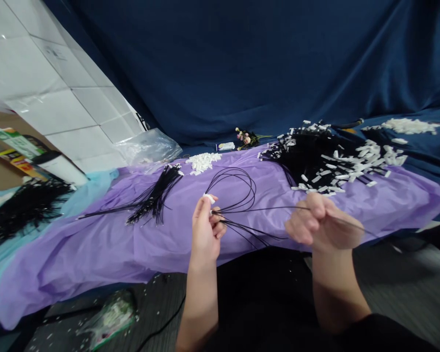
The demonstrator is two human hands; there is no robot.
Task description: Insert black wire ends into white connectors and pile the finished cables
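My left hand (206, 227) pinches several thin black cords (254, 188) close to their white end pieces (209, 198). The cords loop out to the right of its fingers, and loose lengths trail below. To the right, my right hand (322, 222), blurred by motion, has its fingers closed on one black cord that runs taut from the left hand and on past the right wrist. Beneath both hands lies a purple cloth (172, 244).
A black cord bundle (154, 195) lies left. A large heap of white-tipped black cords (315, 156) is at back right. White pieces (203, 162) form a pile behind the left hand, near small flowers (245, 138). A cardboard box (3, 171) stands far left.
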